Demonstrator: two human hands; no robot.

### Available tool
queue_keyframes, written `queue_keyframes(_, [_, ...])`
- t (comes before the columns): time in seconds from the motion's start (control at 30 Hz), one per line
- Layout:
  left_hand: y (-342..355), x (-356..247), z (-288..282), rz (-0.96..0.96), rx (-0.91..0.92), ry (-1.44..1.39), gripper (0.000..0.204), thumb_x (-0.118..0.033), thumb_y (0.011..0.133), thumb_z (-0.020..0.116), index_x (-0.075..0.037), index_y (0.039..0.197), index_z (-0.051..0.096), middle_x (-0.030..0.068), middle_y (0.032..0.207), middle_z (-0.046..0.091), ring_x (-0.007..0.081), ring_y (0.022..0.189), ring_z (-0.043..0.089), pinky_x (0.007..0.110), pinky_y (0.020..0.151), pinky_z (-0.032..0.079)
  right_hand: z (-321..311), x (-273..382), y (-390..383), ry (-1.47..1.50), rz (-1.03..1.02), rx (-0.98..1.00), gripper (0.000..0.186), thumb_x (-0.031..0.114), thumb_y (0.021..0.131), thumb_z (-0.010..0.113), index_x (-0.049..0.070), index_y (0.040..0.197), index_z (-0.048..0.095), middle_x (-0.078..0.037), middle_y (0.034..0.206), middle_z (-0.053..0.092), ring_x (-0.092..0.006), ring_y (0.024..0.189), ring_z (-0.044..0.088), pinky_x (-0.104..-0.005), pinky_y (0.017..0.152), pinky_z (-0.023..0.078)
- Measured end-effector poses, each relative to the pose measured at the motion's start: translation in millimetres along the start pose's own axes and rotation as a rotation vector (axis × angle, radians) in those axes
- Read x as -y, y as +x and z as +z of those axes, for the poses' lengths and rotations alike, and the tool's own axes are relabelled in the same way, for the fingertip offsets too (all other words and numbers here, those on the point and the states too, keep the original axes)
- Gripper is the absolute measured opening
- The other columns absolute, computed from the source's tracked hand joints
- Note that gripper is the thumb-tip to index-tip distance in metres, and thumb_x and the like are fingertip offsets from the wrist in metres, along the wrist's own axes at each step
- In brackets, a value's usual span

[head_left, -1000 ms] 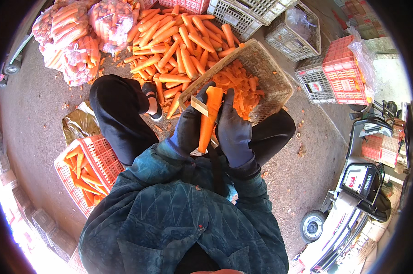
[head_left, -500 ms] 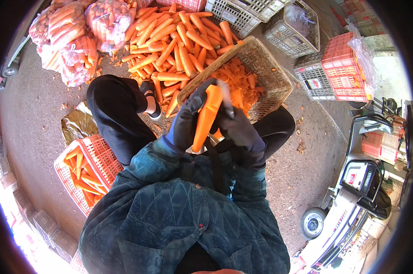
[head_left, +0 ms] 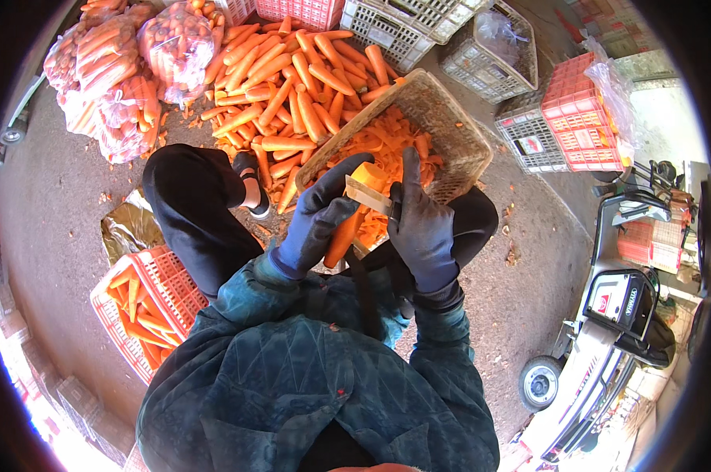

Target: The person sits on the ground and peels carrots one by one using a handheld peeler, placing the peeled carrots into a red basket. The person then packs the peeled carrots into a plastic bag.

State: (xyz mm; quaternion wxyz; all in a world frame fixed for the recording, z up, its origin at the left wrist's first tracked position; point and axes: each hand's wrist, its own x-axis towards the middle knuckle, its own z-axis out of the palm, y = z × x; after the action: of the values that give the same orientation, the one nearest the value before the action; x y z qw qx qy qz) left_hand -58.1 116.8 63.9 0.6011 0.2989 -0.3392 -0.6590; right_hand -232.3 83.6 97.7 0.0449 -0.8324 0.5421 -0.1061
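Note:
My left hand (head_left: pixel 314 222), in a dark blue work glove, is closed around a thick orange carrot (head_left: pixel 342 241) held at a tilt over my lap. My gloved right hand (head_left: pixel 425 233) grips a peeler (head_left: pixel 369 195) by its dark handle, index finger stretched out. Its flat, pale blade lies across the carrot's upper part; whether the edge touches cannot be seen. Just beyond my hands, a dirty beige crate (head_left: pixel 475 118) holds a heap of orange peelings (head_left: pixel 381 141). A large pile of carrots (head_left: pixel 285 86) lies left of that crate.
Bagged carrots (head_left: pixel 108 63) stand at the far left. A red crate (head_left: pixel 178 279) with carrots sits by my left knee, near a crumpled gold sheet (head_left: pixel 129 226). Stacked crates (head_left: pixel 580 118) line the far right; a wheeled machine (head_left: pixel 599 346) stands at right.
My right hand has moved right and turned, with its index finger now extended. The peeler's blade, blurred before, now shows clearly across the carrot. The carrot stays in my left hand.

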Motion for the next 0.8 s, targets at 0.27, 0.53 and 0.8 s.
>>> queue_keyframes(0.27, [-4.8,-9.2,-2.7,-0.096,0.014,0.109,0.068,-0.031,0.091,0.067,0.0,0.146,0.043,0.0082,0.144,0.05,0.0181,0.13,0.048,0.034,0.111,0.034,21.1,-43.9,19.6,-0.153,0.024,-0.172,0.078,0.019,0.088,0.065,0.008,0.154,0.026,-0.014,0.076,0.066,-0.025,0.056,0.063,-0.0399,0.047,0.048])
queue_keyframes(0.53, [-75.5,-68.2,-68.7,0.182,-0.518,-0.224,0.061,-0.036,0.097,0.057,0.002,0.143,0.043,0.0143,0.137,0.056,0.0234,0.123,0.055,0.036,0.106,0.043,65.7,-146.9,30.7,0.331,0.478,-0.04,0.051,0.028,0.096,0.056,0.011,0.144,0.046,-0.015,0.076,0.07,-0.0282,0.062,0.066,-0.0421,0.059,0.051])
queue_keyframes(0.8, [-401.7,-132.0,-355.1,0.225,-1.436,0.547,0.043,-0.037,0.101,0.049,-0.005,0.128,0.059,0.0069,0.115,0.064,0.0184,0.11,0.06,0.032,0.094,0.051,98.1,-114.5,30.3,0.999,0.652,0.056,0.045,0.023,0.098,0.057,0.005,0.139,0.052,-0.001,0.071,0.059,-0.004,0.051,0.038,-0.0218,0.047,0.031])
